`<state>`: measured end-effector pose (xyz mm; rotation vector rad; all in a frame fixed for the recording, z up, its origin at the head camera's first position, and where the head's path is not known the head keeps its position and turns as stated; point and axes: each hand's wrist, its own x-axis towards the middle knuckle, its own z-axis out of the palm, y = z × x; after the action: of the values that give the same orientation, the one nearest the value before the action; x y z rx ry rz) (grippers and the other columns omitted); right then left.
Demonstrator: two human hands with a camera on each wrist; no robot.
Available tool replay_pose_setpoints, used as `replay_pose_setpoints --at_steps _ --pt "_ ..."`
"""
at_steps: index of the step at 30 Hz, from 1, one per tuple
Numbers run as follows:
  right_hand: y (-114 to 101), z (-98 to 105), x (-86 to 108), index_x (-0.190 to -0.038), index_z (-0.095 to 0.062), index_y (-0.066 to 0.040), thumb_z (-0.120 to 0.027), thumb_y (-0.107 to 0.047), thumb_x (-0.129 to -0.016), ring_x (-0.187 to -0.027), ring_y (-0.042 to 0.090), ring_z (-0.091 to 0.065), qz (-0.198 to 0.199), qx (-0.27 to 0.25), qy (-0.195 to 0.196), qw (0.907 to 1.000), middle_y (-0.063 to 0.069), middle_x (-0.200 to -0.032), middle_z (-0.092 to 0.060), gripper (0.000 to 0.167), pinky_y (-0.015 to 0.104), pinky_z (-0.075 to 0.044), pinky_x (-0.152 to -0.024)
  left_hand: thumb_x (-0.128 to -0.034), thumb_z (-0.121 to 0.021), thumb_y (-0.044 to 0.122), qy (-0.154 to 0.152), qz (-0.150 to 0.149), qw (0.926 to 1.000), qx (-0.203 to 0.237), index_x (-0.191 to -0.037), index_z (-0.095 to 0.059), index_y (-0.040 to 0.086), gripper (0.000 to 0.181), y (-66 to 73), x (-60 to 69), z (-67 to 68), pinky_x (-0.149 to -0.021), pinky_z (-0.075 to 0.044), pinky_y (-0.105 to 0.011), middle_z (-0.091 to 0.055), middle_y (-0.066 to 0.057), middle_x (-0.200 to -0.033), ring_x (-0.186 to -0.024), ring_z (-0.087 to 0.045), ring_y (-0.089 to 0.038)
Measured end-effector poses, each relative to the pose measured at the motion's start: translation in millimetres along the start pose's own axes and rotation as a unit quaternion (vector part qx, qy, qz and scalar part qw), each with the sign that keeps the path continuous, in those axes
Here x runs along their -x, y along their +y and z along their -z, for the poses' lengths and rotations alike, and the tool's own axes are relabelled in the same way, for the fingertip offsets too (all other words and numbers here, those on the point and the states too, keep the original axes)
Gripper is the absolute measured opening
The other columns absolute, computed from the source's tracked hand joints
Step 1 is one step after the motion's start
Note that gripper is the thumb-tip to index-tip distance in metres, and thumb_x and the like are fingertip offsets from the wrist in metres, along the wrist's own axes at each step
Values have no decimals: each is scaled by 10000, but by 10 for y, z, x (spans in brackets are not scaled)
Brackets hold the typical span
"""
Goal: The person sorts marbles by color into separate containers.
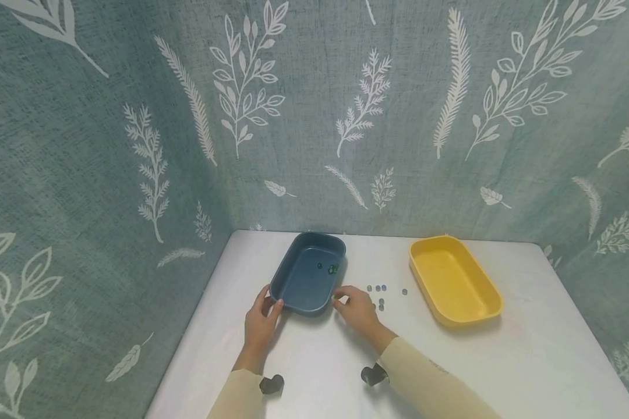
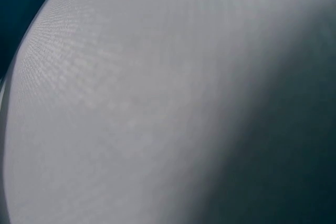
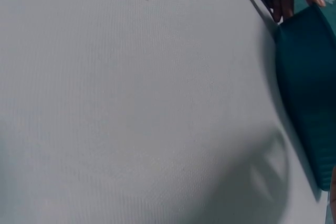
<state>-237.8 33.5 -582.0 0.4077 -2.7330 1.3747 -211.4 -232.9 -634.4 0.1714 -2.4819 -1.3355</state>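
Blue tray (image 1: 305, 288) stands on the table (image 1: 317, 372), probably light and stiff, best taken by its rim. Left hand (image 1: 260, 326) grips its near-left corner; right hand (image 1: 357, 308) is just beside its right wall, pinching or not, I cannot tell.

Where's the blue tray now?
In the head view, the blue tray stands on the table, left of the yellow tray, the left hand at its near left corner.

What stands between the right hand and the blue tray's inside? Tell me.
Only the blue tray itself: its right wall, by the near corner, stands between the right hand and the inside. No separate object shows in between.
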Motion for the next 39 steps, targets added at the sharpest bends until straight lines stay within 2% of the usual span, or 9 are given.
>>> replay_pose_setpoints --at_steps 10,21,25,39 --pt "-74 -48 12 -1072 -698 -133 -702 -214 -895 -758 67 -559 -43 80 -17 10000 -40 -1017 -683 195 259 -499 -669 -939 -663 359 58 -81 9999 22 -1457 -435 165 598 -8 2 -2 -1095 -288 -569 -659 -143 -1210 -1243 -525 -358" --pt "-121 -102 -9 -1084 -692 -145 -698 -203 -896 -693 75 -522 -154 -71 -96 9998 -33 -1065 -670 197 242 -476 -607 -937 -662 374 31 47 10000 -50 -1460 -433 180 603 13 8 2 -1100 -274 -573 -651 -142 -1226 -1260 -509 -358" --pt "-108 -123 -22 -1082 -690 -144 -695 -204 -898 -686 76 -519 -108 -104 -109 9998 -33 -1056 -668 193 242 -476 -599 -939 -659 372 -12 6 10000 52 -1463 -428 174 606 7 4 9 -1095 -278 -581 -649 -141 -1229 -1253 -515 -358" --pt "-102 -157 -44 -1075 -689 -161 -689 -240 -907 -720 60 -525 -108 5 -157 9998 -93 -954 -630 186 230 -484 -626 -940 -643 419 13 98 9999 -81 -1467 -420 177 622 -7 6 -9 -1095 -283 -571 -641 -135 -1247 -1261 -508 -353"
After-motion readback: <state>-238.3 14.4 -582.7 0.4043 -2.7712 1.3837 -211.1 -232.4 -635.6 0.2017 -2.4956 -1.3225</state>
